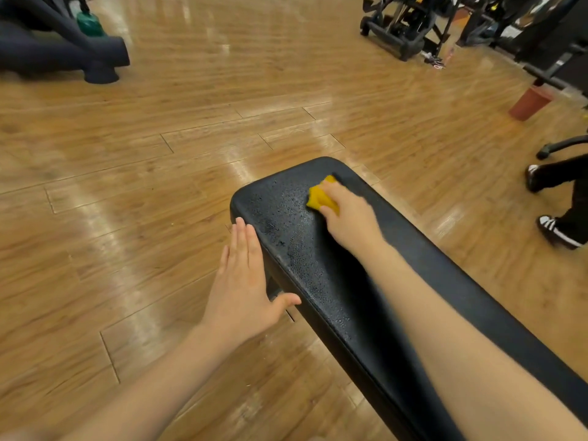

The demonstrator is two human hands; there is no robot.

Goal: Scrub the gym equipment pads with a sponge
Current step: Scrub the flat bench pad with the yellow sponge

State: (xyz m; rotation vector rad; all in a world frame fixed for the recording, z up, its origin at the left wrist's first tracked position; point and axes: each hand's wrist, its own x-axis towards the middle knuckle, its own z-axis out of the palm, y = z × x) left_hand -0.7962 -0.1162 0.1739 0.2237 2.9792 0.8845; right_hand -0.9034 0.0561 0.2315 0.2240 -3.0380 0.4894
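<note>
Glossy wood-plank gym floor (159, 173) all round, dark machine frames at the far edges, and running diag. from bottom right to centre is the long black padded vinyl bench (423, 281), its rounded end pointing away from the camera. Right hand (350, 218) is out near that far end, fingers closed down on a crumpled yellow sponge (319, 197), pressing it flat to the pad — looks like mid-scrub, hand slightly blurred. Pad surface betw. the sponge and the near edge is beaded w/ droplets, so that stretch reads as wet; the strip along the right side looks dry, prob. not done yet. Left hand (241, 281) is spread wide, holding nothing, palm against the bench's left side edge w/ thumb hooked toward the top — my guess, it's bracing the bench and the body so the scrubbing arm can lean in. Containers: a reddish-brown tapered bin or bucket (529, 103) stands on the floor far right, contents can't be seen from this angle; a green jug-like thing (90, 23) sits top left by dark equipment, too blurred to say what's in it. Someone else's legs in black trousers and striped trainers (560, 233) at the right edge, well apart from the bench.
</note>
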